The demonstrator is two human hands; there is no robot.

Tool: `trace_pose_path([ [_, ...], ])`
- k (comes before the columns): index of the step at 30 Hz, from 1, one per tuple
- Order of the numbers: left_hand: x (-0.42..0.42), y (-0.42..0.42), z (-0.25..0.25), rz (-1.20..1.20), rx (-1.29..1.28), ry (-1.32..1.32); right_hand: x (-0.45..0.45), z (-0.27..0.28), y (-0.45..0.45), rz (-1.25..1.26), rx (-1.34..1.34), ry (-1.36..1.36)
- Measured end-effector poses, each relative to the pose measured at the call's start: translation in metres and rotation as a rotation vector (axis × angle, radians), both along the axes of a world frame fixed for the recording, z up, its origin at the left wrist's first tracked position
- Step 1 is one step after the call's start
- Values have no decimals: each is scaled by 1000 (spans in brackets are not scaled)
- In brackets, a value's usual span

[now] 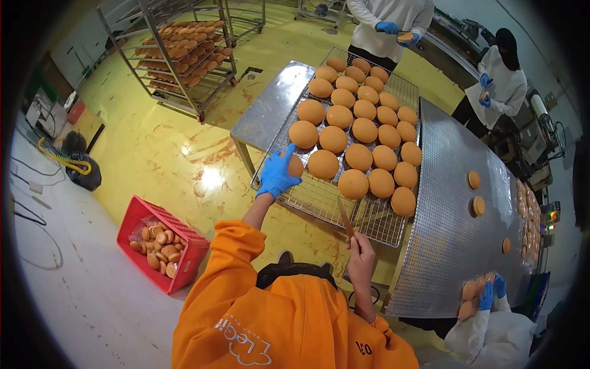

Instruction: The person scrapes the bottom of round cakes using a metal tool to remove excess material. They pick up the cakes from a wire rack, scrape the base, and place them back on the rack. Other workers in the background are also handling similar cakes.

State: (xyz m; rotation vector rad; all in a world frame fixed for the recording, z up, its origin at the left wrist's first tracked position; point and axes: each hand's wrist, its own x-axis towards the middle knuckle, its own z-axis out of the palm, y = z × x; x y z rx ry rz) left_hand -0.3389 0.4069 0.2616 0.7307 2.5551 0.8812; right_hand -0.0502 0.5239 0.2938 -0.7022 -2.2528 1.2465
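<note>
My left hand (278,174), in a blue glove, is on a round brown bun (295,166) at the near left corner of a wire cooling rack (318,196). Its fingers and thumb curve around the bun and partly hide it. My right hand (361,253) is bare and grips a knife (345,217), whose blade points away from me over the rack's near edge. Rows of similar buns (333,139) cover most of the rack, and the nearest one to the blade (353,184) sits just beyond its tip.
A perforated metal table (442,221) adjoins at right, bearing a few buns and bagged ones. At left are a red crate (193,263) of buns and a wheeled rack trolley (168,69). Co-workers (392,23) in blue gloves stand ahead, far right and lower right.
</note>
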Motion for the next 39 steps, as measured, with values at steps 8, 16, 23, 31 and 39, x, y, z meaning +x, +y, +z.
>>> trace_pose_path([
  [8,112,-56,52,-85,1528,-1607,-22,43,-26,-169,384,23],
  [16,146,-76,83,71,1482,-1102,-54,73,-49,-81,510,194],
  [23,143,-91,68,50,1412,-792,-58,62,-51,-102,396,151],
  [31,141,-88,68,11,1496,-870,-50,58,-47,-128,378,149],
  [39,124,-113,94,-273,1048,-424,-33,97,-26,29,586,244],
])
